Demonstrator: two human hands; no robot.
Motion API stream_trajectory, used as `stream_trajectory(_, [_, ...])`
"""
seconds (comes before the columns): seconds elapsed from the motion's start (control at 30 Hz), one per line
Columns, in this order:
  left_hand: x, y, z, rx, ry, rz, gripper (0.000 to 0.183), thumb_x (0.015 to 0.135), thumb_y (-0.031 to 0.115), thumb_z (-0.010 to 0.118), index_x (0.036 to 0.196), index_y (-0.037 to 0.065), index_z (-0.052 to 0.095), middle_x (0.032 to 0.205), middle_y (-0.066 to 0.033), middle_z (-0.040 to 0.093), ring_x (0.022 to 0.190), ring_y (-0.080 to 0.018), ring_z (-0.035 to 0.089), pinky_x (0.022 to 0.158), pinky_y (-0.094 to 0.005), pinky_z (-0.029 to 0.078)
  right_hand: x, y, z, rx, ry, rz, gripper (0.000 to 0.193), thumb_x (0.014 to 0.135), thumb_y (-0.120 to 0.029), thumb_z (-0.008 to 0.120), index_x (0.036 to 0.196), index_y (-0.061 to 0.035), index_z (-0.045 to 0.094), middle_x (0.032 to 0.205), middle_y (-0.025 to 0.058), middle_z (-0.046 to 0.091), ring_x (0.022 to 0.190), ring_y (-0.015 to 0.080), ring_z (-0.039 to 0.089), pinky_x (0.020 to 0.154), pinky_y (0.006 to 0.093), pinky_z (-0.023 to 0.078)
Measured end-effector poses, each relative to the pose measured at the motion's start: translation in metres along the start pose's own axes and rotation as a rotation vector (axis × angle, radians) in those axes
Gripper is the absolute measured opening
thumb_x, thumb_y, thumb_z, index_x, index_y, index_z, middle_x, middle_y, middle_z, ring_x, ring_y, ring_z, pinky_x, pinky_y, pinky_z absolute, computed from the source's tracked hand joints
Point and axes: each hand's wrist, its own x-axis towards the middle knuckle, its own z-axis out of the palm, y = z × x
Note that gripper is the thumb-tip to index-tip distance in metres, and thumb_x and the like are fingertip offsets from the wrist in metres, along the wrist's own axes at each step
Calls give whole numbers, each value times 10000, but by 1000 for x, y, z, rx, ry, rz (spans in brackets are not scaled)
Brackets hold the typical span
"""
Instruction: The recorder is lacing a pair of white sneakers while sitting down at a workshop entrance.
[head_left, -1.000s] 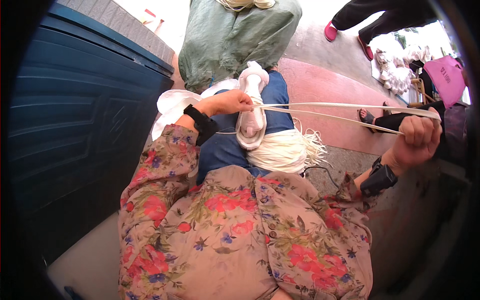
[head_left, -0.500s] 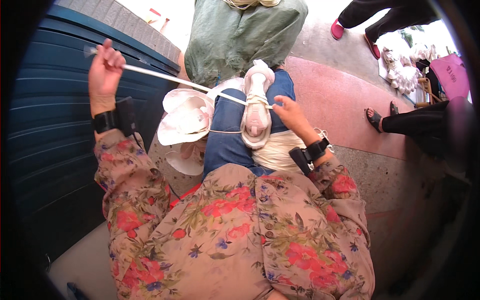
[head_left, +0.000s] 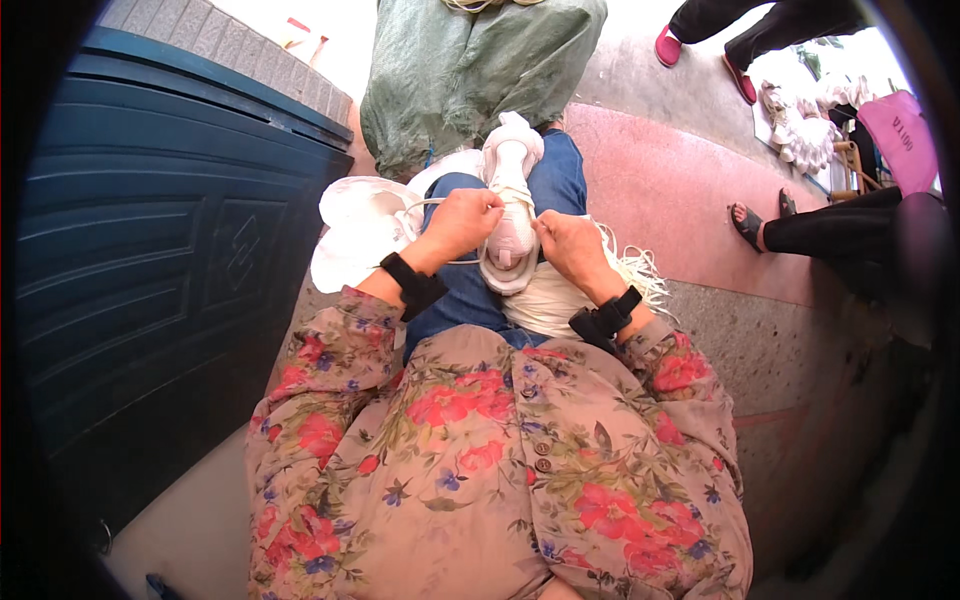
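A white sneaker [head_left: 513, 242] lies lengthwise on my lap, its toe toward me, with laces across its front. My left hand [head_left: 465, 220] is closed at the shoe's left side, thumb and finger pinching a white shoelace. A loop of the shoelace [head_left: 425, 203] arcs out left of that hand. At the shoe's right edge my right hand [head_left: 575, 246] is closed, fingertips pressed together against the side; what they pinch is too small to make out. A bundle of cream laces [head_left: 545, 303] lies on my right thigh, under the right hand. More white shoes [head_left: 348, 250] sit left of my knee.
A large green woven sack [head_left: 470, 90] stands beyond my knees. On the left is a dark blue panelled door [head_left: 180, 250]. Two people's legs and feet show at right, near a pink cloth [head_left: 900, 135] and a pile of white shoes [head_left: 805, 135].
My left hand has come down from the far left, where it held a lace pulled taut, to the shoe. My right hand has moved slightly nearer and closed at the shoe's edge.
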Motion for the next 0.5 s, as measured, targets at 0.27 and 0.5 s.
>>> stream_trajectory(0.27, [-12, 9, 11, 557, 0, 35, 130, 777, 168, 538, 757, 61, 607, 659, -148, 615, 651, -293, 635, 568, -395, 498, -2, 0, -2, 10, 12, 76, 165, 831, -234, 549, 863, -79, 597, 685, 171, 608, 660, 343, 604, 575, 427, 465])
stream_trajectory(0.5, [-11, 12, 4, 663, -43, 40, 94, 736, 123, 554, 754, 54, 614, 656, -144, 621, 634, -293, 640, 548, -401, 499, 8, -20, 5, 267, 75, 10, 253, 775, -136, 589, 1020, -73, 586, 839, 137, 638, 773, 303, 620, 655, 372, 487])
